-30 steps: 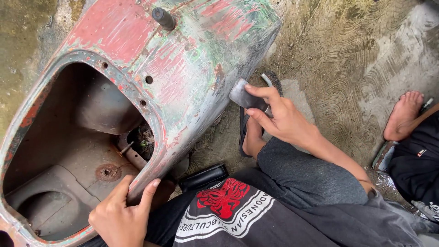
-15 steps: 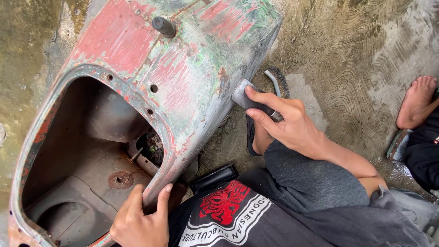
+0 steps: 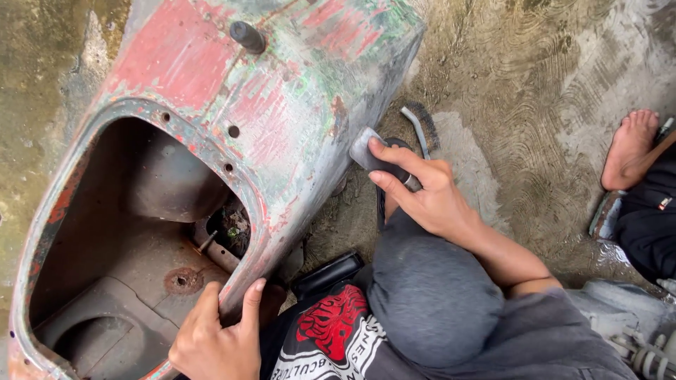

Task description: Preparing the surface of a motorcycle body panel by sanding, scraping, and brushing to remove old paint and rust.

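Sanding a stripped scooter body shell (image 3: pixel 232 119) on the concrete floor (image 3: pixel 549 84).
Right hand (image 3: pixel 429 200) clenches a grey sanding pad (image 3: pixel 366 149) against the shell's flank; left hand (image 3: pixel 215 338) clasps the opening's rusty rim, where a slip could likely cut fingers.

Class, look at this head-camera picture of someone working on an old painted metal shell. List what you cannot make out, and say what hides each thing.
- Grey pad in the right hand: its far end is covered by the fingers, head view.
- Metal shell: top and left ends cut off by the picture edges.
- Left hand: wrist cut off by the bottom edge; fingertips curl out of sight over the rim.
- Wire brush: handle end hidden behind the right hand.
- Another person's foot: the rest is cut off at the right edge.
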